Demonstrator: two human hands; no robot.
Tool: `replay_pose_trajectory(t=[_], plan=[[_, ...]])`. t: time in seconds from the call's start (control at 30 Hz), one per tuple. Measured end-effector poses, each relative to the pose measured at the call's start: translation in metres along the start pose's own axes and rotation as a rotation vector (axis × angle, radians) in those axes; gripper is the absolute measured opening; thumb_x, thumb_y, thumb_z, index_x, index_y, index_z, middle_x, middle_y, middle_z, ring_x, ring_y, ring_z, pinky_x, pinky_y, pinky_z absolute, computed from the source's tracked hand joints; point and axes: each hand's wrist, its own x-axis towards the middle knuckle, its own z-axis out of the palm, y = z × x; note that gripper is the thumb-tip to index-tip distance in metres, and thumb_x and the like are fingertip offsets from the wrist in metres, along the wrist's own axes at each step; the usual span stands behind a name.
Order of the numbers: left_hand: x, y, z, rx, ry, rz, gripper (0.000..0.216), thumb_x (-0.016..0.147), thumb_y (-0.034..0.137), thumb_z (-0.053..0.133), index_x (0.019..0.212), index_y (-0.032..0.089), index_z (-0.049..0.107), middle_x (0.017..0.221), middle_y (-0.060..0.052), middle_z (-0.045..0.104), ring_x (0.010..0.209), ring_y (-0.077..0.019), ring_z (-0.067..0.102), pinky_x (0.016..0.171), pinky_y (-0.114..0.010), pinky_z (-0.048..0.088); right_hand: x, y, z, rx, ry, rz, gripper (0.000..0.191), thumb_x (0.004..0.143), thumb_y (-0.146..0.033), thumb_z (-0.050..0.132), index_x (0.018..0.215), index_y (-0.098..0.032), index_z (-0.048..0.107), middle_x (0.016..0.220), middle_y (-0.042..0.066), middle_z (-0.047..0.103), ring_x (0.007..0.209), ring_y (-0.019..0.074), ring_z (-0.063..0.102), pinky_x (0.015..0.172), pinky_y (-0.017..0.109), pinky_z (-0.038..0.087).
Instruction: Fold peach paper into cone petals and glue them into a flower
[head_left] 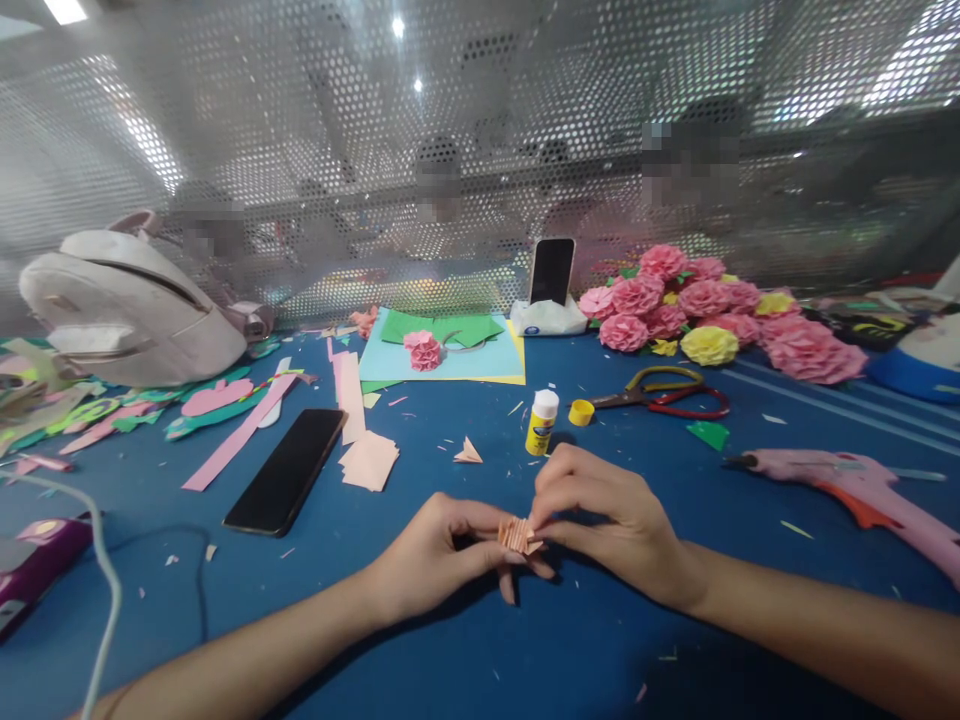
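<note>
Between the thumb and fingers of my left hand (442, 550) is a small piece of peach paper folded in narrow pleats (517, 536). My right hand (611, 515) pinches the right edge of the same pleated paper. Just beyond the hands stands an upright glue stick (541, 425) with a white end, its yellow cap (581, 412) lying beside it. A small folded peach paper triangle (469, 452) rests on the blue table (420, 650). Left of it is a stack of peach paper pieces (370, 461), next to a dark phone (287, 470).
Scissors (660, 392) and a pink glue gun (832, 475) lie to the right. Pink and yellow paper flowers (667, 300) are piled behind them, near a propped phone (552, 270). Coloured sheets (480, 365) lie at the back; a white backpack (142, 310) and paper scraps sit left.
</note>
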Motion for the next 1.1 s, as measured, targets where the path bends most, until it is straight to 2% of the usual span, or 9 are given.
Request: replay_pose_trajectory(t=[0.43, 0.67, 0.87, 0.97, 1.1], plan=[[-0.002, -0.004, -0.002, -0.017, -0.06, -0.061, 0.026, 0.088, 0.033, 0.065, 0.094, 0.01, 0.076, 0.096, -0.015, 0.077, 0.06, -0.0125, 0.063, 0.071, -0.026, 0.052, 0.0, 0.002, 0.003, 0.08, -0.036, 0.046, 0.013, 0.09, -0.027, 0.066, 0.081, -0.019, 0.069, 0.076, 0.002, 0.061, 0.074, 0.0132, 0.058, 0.069, 0.026, 0.047], [0.001, -0.004, -0.004, -0.01, -0.092, -0.043, 0.024, 0.091, 0.031, 0.061, 0.093, 0.01, 0.073, 0.096, -0.014, 0.076, 0.061, -0.0126, 0.062, 0.073, -0.027, 0.051, -0.001, 0.005, 0.005, 0.102, -0.065, 0.104, 0.011, 0.09, -0.026, 0.066, 0.083, -0.019, 0.068, 0.08, 0.002, 0.06, 0.076, 0.0128, 0.058, 0.071, 0.026, 0.046], [0.004, -0.003, 0.001, -0.025, -0.01, -0.03, 0.027, 0.096, 0.035, 0.053, 0.096, 0.011, 0.066, 0.094, -0.014, 0.076, 0.058, -0.0111, 0.062, 0.067, -0.025, 0.051, -0.002, 0.003, 0.009, 0.051, -0.074, 0.279, 0.008, 0.091, -0.023, 0.064, 0.084, -0.019, 0.061, 0.087, 0.001, 0.058, 0.073, 0.0112, 0.053, 0.065, 0.023, 0.044], [0.004, -0.004, 0.007, -0.018, 0.044, -0.003, 0.026, 0.093, 0.035, 0.058, 0.093, 0.011, 0.066, 0.092, -0.012, 0.075, 0.061, -0.0119, 0.064, 0.072, -0.026, 0.052, -0.001, -0.001, 0.01, 0.022, -0.072, 0.289, 0.007, 0.091, -0.021, 0.063, 0.085, -0.019, 0.06, 0.087, 0.001, 0.058, 0.075, 0.0117, 0.053, 0.067, 0.023, 0.043], [0.002, -0.004, 0.012, 0.022, 0.079, 0.012, 0.032, 0.097, 0.038, 0.052, 0.089, 0.011, 0.066, 0.088, -0.011, 0.075, 0.06, -0.012, 0.063, 0.07, -0.025, 0.051, 0.001, -0.006, 0.008, -0.008, -0.08, 0.244, 0.004, 0.091, -0.021, 0.062, 0.088, -0.019, 0.061, 0.089, 0.002, 0.06, 0.081, 0.0138, 0.055, 0.073, 0.025, 0.044]])
